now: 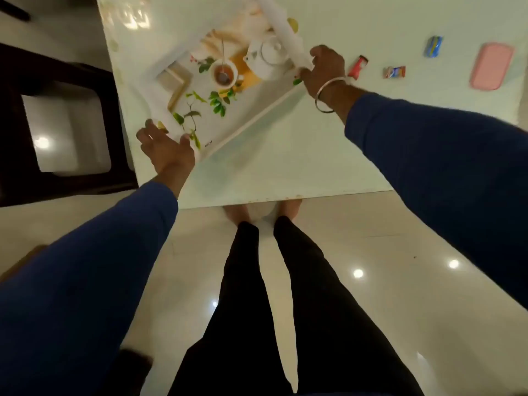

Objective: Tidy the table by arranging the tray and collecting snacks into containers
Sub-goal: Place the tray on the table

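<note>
Tray (pixel 251 121): far end cut off by the top edge; small dark mark near its near corner too small to read. Snack wrappers (pixel 394 72) on the desk (pixel 285 167) too blurred for any lettering. Right hand (pixel 325 70): fingertips hidden behind the tray rim.

I see a shiny, smooth white table (pixel 285 155) and a very shiny floor (pixel 371 267) with light spots. The tray (pixel 257 121) looks smooth. The bracelet (pixel 328 92) looks like shiny metal. My sleeves (pixel 428 155) are soft cloth.
</note>
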